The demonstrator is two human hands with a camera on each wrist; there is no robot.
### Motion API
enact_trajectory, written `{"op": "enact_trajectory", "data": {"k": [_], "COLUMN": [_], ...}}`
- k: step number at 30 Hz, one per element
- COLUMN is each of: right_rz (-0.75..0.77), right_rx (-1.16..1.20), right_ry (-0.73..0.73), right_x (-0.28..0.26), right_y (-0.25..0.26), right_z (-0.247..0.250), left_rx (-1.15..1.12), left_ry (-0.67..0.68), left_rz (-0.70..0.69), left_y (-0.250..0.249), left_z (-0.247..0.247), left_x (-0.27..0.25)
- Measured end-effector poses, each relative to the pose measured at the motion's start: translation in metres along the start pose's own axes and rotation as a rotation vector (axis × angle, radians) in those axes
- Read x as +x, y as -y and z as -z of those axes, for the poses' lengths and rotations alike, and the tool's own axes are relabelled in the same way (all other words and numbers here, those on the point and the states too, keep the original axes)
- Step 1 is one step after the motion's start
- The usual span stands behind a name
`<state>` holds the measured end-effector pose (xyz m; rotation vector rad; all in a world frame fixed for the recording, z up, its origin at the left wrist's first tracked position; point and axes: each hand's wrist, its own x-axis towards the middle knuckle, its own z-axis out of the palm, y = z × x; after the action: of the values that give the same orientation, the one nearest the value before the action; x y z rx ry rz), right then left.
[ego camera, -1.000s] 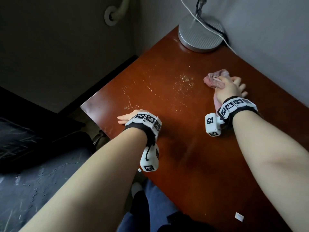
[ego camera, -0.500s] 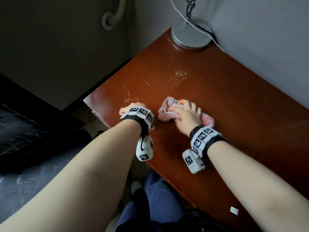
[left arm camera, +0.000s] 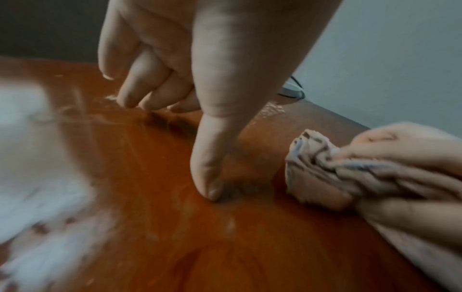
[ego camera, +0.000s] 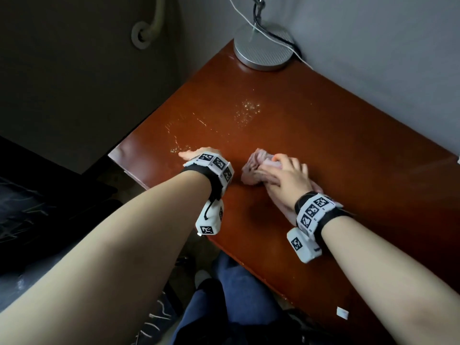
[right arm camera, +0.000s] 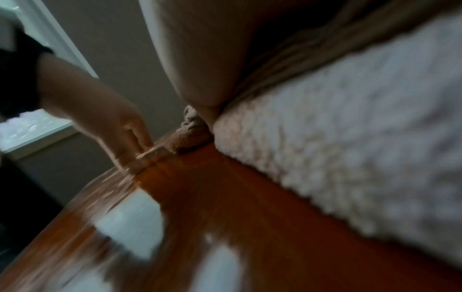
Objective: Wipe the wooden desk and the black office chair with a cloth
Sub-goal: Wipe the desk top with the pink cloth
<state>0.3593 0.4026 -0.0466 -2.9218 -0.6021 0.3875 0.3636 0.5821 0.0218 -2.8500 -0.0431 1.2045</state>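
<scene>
Two hands rest on the desk (ego camera: 323, 150), the left hand (left arm camera: 190, 65) with straight fingertips pressed to the wood and mostly hidden behind its wrist band in the head view, the right hand (ego camera: 286, 180) gripping the bunched cloth (ego camera: 254, 170) just beside it, with a lamp base (ego camera: 263, 49) far back.

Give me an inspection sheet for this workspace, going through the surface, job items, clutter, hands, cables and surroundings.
Surface: wooden desk, glossy, with droplets and streaks near the left edge.
Job's things: pink cloth bunched on the desk; black office chair not clearly seen.
Clutter: round metal lamp base at the far corner; small white tag near the front edge.
Hands: right hand holds the cloth in its grip; left hand rests on the desk with straight fingers.
Cables: white cable and dark cable at the lamp base.
Surroundings: grey wall, pipe on the left.
</scene>
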Motion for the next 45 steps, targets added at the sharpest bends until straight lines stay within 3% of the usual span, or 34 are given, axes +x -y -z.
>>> {"op": "enact_trajectory", "data": {"k": [2,3,11,19,29,36,40,45], "right_rz": [-0.115,-0.164,-0.652,-0.843,-0.809,-0.826,-0.726,-0.449], "right_rx": [-0.008,-0.017,0.031,0.056,0.021,-0.005,-0.028,0.005], "right_ry": [-0.026,-0.046,-0.119,-0.151,-0.229,-0.261,-0.245,-0.195], "right_x": [0.008,0.012,0.045,0.094,0.169,0.218,0.239,0.263], "right_y": [-0.017,-0.026,-0.107,-0.138,-0.185,-0.182,-0.172,-0.144], "right_z": [0.004,0.005,0.024,0.035,0.055,0.064,0.068,0.072], "left_rx": [0.083,0.099,0.057,0.133,0.139,0.013,0.033,0.07], "left_ry": [-0.035,-0.046,-0.181,-0.173,-0.156,-0.217,-0.232,-0.22], "left_rz": [0.171,0.187,-0.168,-0.365,-0.433,-0.559,-0.584,-0.567], "left_y": [-0.002,-0.004,-0.012,-0.045,-0.046,-0.032,-0.031,-0.032], "left_z": [-0.002,0.0,0.015,0.035,0.045,0.042,0.043,0.044], "left_x": [0.018,0.022,0.056,0.096,0.136,0.15,0.154,0.153]}}
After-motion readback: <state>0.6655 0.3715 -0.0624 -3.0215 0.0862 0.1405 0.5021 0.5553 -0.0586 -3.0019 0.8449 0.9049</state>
